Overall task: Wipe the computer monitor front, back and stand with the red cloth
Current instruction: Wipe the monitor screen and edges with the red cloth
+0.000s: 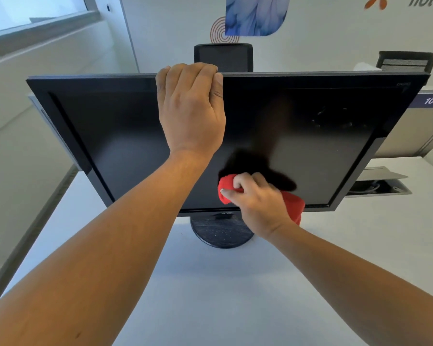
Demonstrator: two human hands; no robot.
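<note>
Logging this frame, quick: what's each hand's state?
Left hand: curled over the monitor top edge, holding it.
Right hand: grips the red cloth, pressed to the monitor.

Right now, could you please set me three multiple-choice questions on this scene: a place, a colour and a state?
1. Where is the left hand? A) on the monitor's top edge B) on a keyboard C) on a mug
2. What colour is the cloth? A) blue B) white C) red
3. The right hand is: A) hanging open B) gripping the cloth against the monitor C) holding a pen
Answers: 1 A, it curls over the top edge; 2 C, red shows beside the hand; 3 B, it clutches the cloth low on the monitor.
</note>
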